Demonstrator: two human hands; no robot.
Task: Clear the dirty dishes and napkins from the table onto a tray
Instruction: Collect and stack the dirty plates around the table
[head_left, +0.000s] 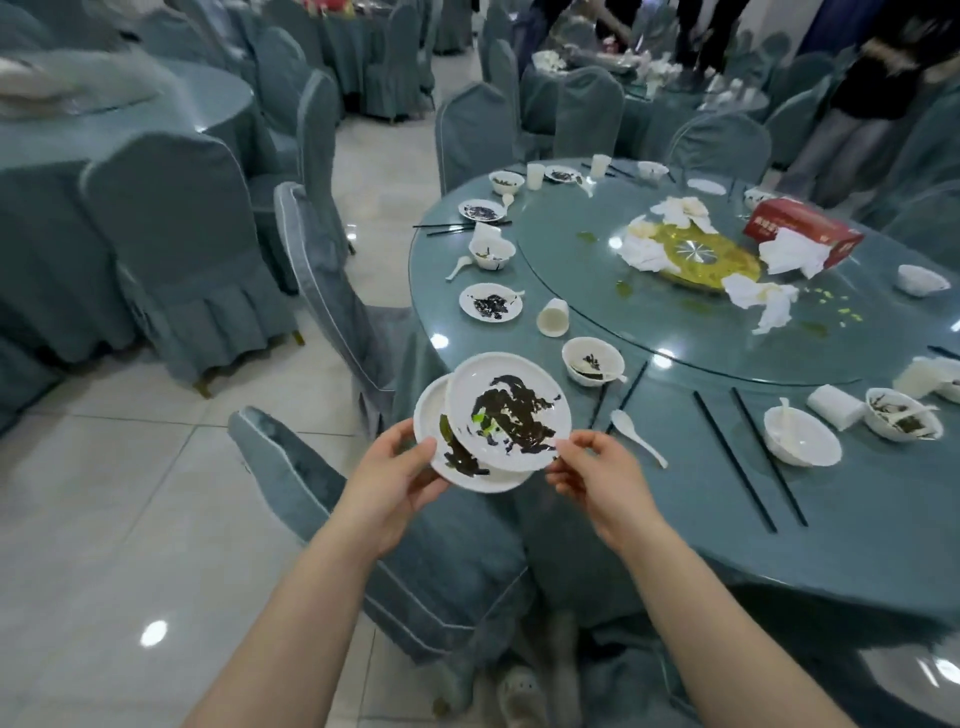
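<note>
Two dirty white plates are stacked in the air beside the round table (857, 519). The upper plate (506, 402) is smeared with dark leftovers and sits tilted on the lower plate (470, 475). My left hand (400, 473) grips the lower plate's left rim. My right hand (592, 470) pinches the upper plate's right rim. On the table stand more dirty plates (491, 302), bowls (592, 360), a tipped cup (554, 317), a spoon (636, 434) and black chopsticks (769, 457). Crumpled napkins (763, 301) lie on the glass turntable (675, 332).
A red tissue box (802, 231) sits on the turntable. Covered chairs (332, 280) stand close on the left and below my hands (415, 561). Other covered tables (104, 135) fill the room. People stand at the far table (883, 67). No tray is in view.
</note>
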